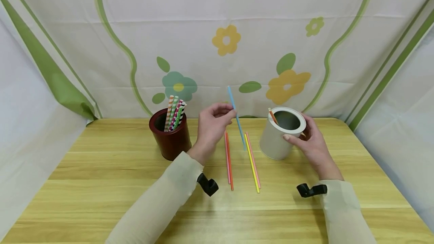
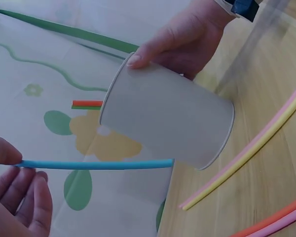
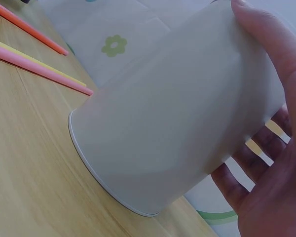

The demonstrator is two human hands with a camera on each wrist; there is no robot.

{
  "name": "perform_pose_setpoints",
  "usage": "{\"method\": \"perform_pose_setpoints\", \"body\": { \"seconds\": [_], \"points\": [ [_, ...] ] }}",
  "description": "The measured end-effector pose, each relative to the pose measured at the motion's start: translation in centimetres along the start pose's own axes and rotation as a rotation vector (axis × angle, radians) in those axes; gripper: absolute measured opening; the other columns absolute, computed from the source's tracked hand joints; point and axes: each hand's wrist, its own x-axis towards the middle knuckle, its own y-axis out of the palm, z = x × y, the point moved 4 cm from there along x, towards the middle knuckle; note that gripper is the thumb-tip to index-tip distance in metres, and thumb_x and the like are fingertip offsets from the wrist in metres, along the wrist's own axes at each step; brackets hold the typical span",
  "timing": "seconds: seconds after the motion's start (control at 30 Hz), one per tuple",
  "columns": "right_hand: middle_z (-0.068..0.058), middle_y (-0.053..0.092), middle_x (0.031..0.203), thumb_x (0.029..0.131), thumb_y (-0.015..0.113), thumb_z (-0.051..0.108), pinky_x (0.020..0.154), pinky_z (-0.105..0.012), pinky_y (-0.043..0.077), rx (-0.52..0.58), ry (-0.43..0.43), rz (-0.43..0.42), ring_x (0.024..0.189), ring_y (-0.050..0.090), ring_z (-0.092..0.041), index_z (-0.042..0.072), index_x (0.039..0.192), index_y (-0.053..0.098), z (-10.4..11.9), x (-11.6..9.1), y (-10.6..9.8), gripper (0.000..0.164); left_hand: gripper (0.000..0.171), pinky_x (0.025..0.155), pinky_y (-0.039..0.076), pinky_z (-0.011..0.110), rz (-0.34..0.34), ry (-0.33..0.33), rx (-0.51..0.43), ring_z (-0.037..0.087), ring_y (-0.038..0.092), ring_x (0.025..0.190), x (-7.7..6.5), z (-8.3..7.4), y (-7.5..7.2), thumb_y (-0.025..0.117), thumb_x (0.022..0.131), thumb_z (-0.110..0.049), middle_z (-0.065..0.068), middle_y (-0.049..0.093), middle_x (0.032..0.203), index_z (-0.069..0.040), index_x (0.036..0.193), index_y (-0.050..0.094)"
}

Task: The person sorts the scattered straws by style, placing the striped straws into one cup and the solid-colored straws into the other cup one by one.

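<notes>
My left hand (image 1: 211, 129) pinches a blue straw (image 1: 240, 128) between thumb and fingers, near its middle in the head view. The straw leans over the table, its lower end left of a white can (image 1: 272, 144). Around the right side of that can curls my right hand (image 1: 315, 146), thumb at the front near the rim. An orange straw (image 2: 86, 103) and a green straw (image 2: 86, 107) stick out of the can's mouth. Between the hands lie a yellow straw (image 1: 252, 165) beside a pink one (image 1: 256, 168), and an orange-red straw (image 1: 230, 168) beside another pink one.
A dark red can (image 1: 171, 142) stands left of my left hand, holding several patterned straws (image 1: 175, 116). Behind the wooden table (image 1: 101, 183) hangs a white curtain (image 1: 190, 3) printed with flowers. Black wrist mounts (image 1: 207, 185) sit on both sleeves.
</notes>
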Motion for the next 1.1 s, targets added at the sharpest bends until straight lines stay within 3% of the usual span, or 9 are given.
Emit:
{"method": "perform_pose_setpoints", "body": {
  "seconds": [0.27, 0.63, 0.93, 1.1],
  "points": [
    [0.015, 0.055, 0.145, 0.095, 0.079, -0.002, 0.098, -0.011, 0.048, -0.003, -0.001, -0.004, 0.125, 0.054, -0.003, 0.017, 0.16, 0.043, -0.1, 0.0, -0.1, 0.077, 0.016, 0.091, 0.067, 0.039, 0.067, 0.098, -0.235, 0.014, 0.078, 0.084, 0.1, -1.9, 0.5, 0.077, 0.096, -0.001, 0.007, 0.077, 0.1, 0.001, 0.112, 0.075],
    [0.015, 0.054, 0.145, 0.094, 0.079, -0.003, 0.097, -0.011, 0.048, 0.008, 0.009, -0.002, 0.125, 0.053, -0.004, 0.017, 0.16, 0.043, 0.1, 0.0, 0.0, 0.077, 0.014, 0.095, 0.066, 0.038, 0.078, 0.198, -0.341, 0.014, 0.078, 0.088, 0.2, -4.2, 1.4, 0.075, 0.097, 0.002, 0.006, 0.076, 0.1, 0.001, 0.11, 0.072],
    [0.014, 0.055, 0.145, 0.095, 0.078, -0.004, 0.097, -0.012, 0.049, 0.029, 0.001, 0.002, 0.126, 0.054, -0.004, 0.016, 0.159, 0.044, 0.0, 0.0, 0.1, 0.076, 0.015, 0.094, 0.067, 0.04, 0.082, 0.17, -0.377, 0.013, 0.077, 0.087, 0.1, -4.3, 3.2, 0.076, 0.095, 0.005, 0.005, 0.075, 0.099, 0.003, 0.11, 0.072],
    [0.014, 0.055, 0.144, 0.094, 0.078, -0.004, 0.097, -0.011, 0.049, 0.039, 0.002, 0.0, 0.125, 0.054, -0.003, 0.017, 0.158, 0.045, -0.1, 0.0, 0.1, 0.076, 0.015, 0.091, 0.066, 0.033, 0.084, 0.145, -0.267, 0.01, 0.075, 0.087, 0.1, -3.4, 4.2, 0.078, 0.094, 0.001, 0.003, 0.077, 0.097, 0.001, 0.108, 0.075]
  ]
}}
